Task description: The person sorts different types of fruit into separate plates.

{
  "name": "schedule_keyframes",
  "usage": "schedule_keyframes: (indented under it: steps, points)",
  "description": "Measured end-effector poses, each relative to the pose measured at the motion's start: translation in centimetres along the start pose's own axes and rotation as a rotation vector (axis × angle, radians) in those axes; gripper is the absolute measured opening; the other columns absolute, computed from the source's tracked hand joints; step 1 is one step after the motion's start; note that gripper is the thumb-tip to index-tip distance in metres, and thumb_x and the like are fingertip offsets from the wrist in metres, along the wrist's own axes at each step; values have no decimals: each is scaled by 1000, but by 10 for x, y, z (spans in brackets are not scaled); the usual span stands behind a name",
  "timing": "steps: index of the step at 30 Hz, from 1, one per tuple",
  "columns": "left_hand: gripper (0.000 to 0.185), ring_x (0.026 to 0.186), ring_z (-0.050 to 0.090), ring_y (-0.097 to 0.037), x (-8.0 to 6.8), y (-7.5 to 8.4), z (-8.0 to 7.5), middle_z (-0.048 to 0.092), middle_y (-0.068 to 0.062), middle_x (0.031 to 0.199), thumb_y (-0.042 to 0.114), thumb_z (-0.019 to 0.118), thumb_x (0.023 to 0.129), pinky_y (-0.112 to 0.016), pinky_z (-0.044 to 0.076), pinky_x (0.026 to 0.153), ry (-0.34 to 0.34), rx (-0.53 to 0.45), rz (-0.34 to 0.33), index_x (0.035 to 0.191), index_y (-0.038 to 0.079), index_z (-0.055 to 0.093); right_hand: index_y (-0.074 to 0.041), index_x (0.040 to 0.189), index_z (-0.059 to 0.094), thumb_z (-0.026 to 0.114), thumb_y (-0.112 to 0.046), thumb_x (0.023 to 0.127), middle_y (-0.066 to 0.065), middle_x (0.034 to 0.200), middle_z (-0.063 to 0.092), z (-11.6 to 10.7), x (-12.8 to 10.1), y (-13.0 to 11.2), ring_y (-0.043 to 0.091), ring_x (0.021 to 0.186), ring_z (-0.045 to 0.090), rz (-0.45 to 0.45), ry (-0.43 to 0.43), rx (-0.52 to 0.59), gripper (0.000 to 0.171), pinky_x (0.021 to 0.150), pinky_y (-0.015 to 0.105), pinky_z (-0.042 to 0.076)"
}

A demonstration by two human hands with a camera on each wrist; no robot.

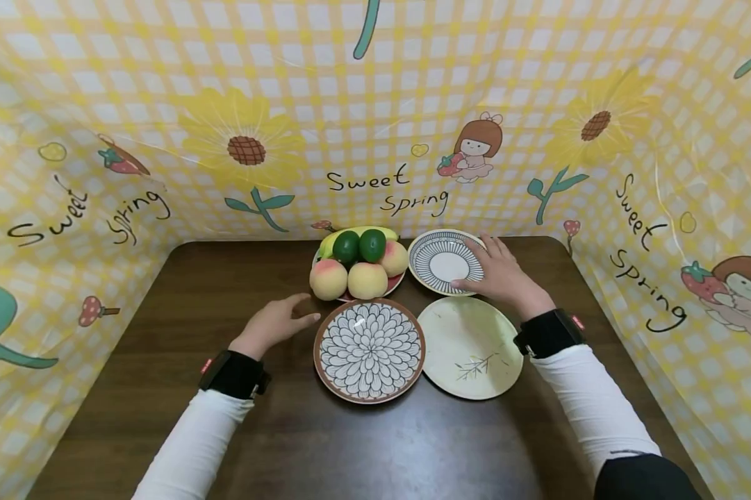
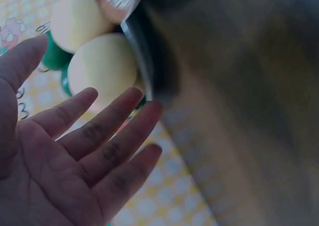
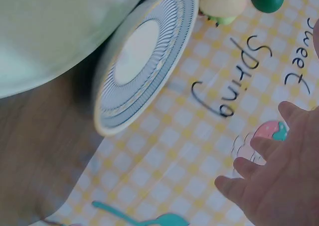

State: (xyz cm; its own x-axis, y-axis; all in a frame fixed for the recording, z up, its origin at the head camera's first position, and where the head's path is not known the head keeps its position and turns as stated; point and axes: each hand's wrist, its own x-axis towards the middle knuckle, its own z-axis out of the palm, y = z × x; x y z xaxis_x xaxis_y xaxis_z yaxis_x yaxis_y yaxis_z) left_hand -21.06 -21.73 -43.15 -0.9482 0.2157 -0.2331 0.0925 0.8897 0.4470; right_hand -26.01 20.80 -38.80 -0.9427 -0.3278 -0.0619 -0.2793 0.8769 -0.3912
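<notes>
My left hand (image 1: pixel 275 323) hovers with loosely extended fingers beside the brown-rimmed plate (image 1: pixel 370 351), which has a black-and-white petal pattern. Its fingertips point toward the fruit plate (image 1: pixel 398 281), heaped with several peaches (image 1: pixel 367 280), two dark green oval fruits (image 1: pixel 347 247) and a yellow banana (image 1: pixel 384 230) at the back. In the left wrist view the spread palm (image 2: pixel 84 161) holds nothing. Over the right side of the striped plate (image 1: pixel 447 267), my right hand (image 1: pixel 503 274) stretches its fingers. The right wrist view shows that hand (image 3: pixel 284 171) empty, apart from the striped plate (image 3: pixel 137 54).
A pale cream plate (image 1: pixel 472 347) with a twig design lies in front of the striped plate, against the petal plate's right side. The brown table (image 1: pixel 275 430) extends toward the front. Yellow checkered cloth (image 1: pixel 350 125) rises behind and along both sides.
</notes>
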Motion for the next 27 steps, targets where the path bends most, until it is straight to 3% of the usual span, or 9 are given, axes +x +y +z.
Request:
schedule_keyframes:
  steps: [4, 8, 10, 17, 22, 27]
  points:
    - [66, 105, 68, -35, 5, -4, 15, 68, -27, 121, 39, 54, 105, -49, 54, 92, -45, -136, -25, 152, -5, 41, -13, 165, 19, 72, -45, 93, 27, 171, 2, -2, 20, -16, 52, 157, 3, -39, -9, 44, 95, 123, 70, 19]
    - [63, 81, 67, -26, 10, -8, 30, 67, -22, 103, 36, 53, 106, -40, 54, 79, -92, -261, -62, 146, -10, 41, -16, 165, 18, 73, -45, 92, 24, 172, 2, -1, 37, -36, 50, 158, 9, -77, -29, 69, 96, 123, 66, 25]
    - [59, 76, 65, -23, 12, -9, 37, 66, -22, 102, 34, 51, 106, -36, 54, 74, -109, -302, -76, 142, -11, 43, -16, 165, 18, 73, -46, 91, 22, 173, 2, 1, 44, -46, 48, 158, 12, -92, -37, 75, 97, 123, 64, 27]
    - [43, 81, 63, -22, 13, -7, 49, 62, -27, 115, 24, 45, 109, -36, 58, 69, -145, -399, -96, 132, -11, 50, -14, 164, 22, 73, -44, 92, 26, 171, 11, 14, 72, -78, 47, 158, 14, -160, -17, 110, 94, 123, 64, 26]
    - [39, 74, 62, -18, 13, -6, 55, 63, -22, 104, 20, 39, 110, -35, 60, 66, -188, -460, -102, 129, -11, 52, -6, 160, 31, 74, -43, 92, 29, 166, 25, 36, 95, -100, 46, 154, 28, -206, 40, 100, 89, 122, 58, 32]
    - [39, 77, 64, -15, 14, -6, 62, 64, -17, 97, 19, 37, 109, -34, 59, 67, -222, -508, -73, 129, -10, 53, -5, 161, 28, 72, -41, 95, 26, 165, 29, 59, 111, -117, 43, 149, 39, -138, 46, 97, 86, 120, 53, 38]
